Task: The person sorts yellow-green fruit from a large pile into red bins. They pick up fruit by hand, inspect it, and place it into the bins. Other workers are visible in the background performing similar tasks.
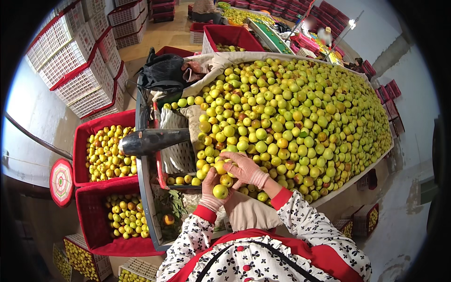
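A large heap of yellow-green fruits [299,123], which look like jujubes, fills the cloth-lined sorting table before me. Some of them have brown patches. My left hand [212,194], in a pale knit glove, is turned upward at the near-left edge of the heap and holds a green jujube [220,191] and a brown-flecked jujube [226,181]. Just above it, my right hand [245,170], gloved too, has its fingers curled over a yellow jujube [221,167]. The two hands are close together, and the right fingers partly hide the fruit.
Left of the table stand two red-lined crates [105,183] partly filled with fruit. A black cylindrical device [155,141] lies across white foam netting [174,155]. A black bag [164,70] rests at the far-left corner. Stacked white crates [75,67] line the wall; people work at the back.
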A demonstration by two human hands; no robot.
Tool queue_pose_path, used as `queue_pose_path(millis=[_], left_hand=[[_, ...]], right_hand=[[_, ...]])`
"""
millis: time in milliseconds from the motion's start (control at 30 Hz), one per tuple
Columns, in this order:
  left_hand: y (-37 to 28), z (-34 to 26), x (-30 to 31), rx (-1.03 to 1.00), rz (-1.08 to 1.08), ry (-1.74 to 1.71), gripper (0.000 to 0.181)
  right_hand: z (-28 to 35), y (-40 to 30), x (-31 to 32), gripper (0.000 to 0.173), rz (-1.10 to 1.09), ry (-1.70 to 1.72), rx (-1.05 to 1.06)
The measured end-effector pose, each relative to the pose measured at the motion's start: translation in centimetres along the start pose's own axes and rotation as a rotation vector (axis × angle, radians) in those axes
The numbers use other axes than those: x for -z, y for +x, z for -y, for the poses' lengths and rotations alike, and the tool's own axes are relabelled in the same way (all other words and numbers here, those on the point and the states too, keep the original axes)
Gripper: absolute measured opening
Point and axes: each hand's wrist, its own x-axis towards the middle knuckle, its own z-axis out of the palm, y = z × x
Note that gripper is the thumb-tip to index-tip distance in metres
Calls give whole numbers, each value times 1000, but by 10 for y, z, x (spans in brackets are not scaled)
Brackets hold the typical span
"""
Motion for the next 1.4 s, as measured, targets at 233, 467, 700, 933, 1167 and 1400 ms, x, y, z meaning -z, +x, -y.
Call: queue_pose_path(millis=[233, 467, 700, 933, 1167, 1400], left_hand=[[-46, -41, 5, -288, 80, -105, 58], [-109, -104, 15, -582, 216, -95, 52], [-98, -80, -6, -431, 215, -155, 58], [-67, -58, -3, -370, 165, -280, 59], [-92, -66, -4, -558, 163, -196, 58], [-201, -172, 54, -999, -9, 174, 61]], right_hand=[[-18, 67, -12, 45, 143, 158, 200], [-26, 192, -15, 28, 43, -1033, 28], [-37, 194, 0, 31, -6, -925, 51], [56, 39, -22, 49, 10, -142, 389], [42, 96, 2, 54, 115, -57, 292], [-26, 264, 23, 30, -39, -1036, -77]])
